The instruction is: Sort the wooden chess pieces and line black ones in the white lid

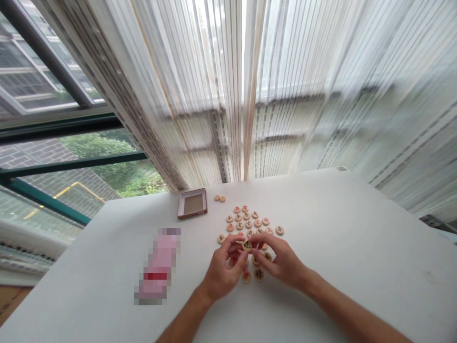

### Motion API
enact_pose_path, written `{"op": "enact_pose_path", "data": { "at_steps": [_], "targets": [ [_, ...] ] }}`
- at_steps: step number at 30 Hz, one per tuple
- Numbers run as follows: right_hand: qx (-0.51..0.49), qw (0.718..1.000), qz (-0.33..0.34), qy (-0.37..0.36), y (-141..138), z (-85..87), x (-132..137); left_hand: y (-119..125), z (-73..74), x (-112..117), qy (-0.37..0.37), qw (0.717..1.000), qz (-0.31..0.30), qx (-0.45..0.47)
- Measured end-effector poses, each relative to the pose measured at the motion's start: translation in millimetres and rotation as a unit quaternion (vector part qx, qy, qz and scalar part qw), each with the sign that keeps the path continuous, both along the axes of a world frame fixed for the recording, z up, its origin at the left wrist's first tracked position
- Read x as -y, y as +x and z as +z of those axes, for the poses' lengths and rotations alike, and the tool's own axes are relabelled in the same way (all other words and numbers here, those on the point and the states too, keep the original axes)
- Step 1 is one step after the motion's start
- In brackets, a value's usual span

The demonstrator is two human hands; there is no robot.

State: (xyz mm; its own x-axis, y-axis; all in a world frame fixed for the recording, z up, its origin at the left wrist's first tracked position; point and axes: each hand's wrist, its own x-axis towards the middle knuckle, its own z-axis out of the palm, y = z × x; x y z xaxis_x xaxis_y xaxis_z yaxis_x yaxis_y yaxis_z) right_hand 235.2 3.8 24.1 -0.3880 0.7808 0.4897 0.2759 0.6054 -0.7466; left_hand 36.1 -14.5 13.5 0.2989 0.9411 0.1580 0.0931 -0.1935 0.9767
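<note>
Between the fingertips of my two hands is a round wooden Chinese chess piece (247,245) with a black character, its face turned up toward me. My left hand (225,267) pinches its left side with thumb and fingers. From the right, my right hand (280,259) has its thumb and forefinger at the other edge. Under and around the hands lie several more xiangqi pieces, such as a red-marked piece (246,276) and a black-marked piece (259,274) near me. Others spread in rows beyond, up to a red piece (244,208). My hands hide some pieces.
An open shallow box (193,204) sits at the white table's (321,219) back left. Beside it lie two blank-faced pieces (220,198). A blurred pink object (160,262) is on the left. Striped curtains (243,95) hang behind the table, with a window at left.
</note>
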Motion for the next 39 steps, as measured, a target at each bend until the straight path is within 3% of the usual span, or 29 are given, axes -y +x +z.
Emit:
{"op": "enact_pose_path", "data": {
  "at_steps": [24, 39],
  "targets": [
    [0.027, 0.998, -0.052, -0.015, 2.6, -6.3, -2.1, 0.3, -6.1, 2.0, 0.132, 0.983, -0.012, -0.124],
    [-0.014, 0.999, -0.028, -0.031, -1.7, -2.0, 0.0, -1.0, 0.0, -1.4, 0.089, 0.991, 0.0, -0.1]
  ]
}}
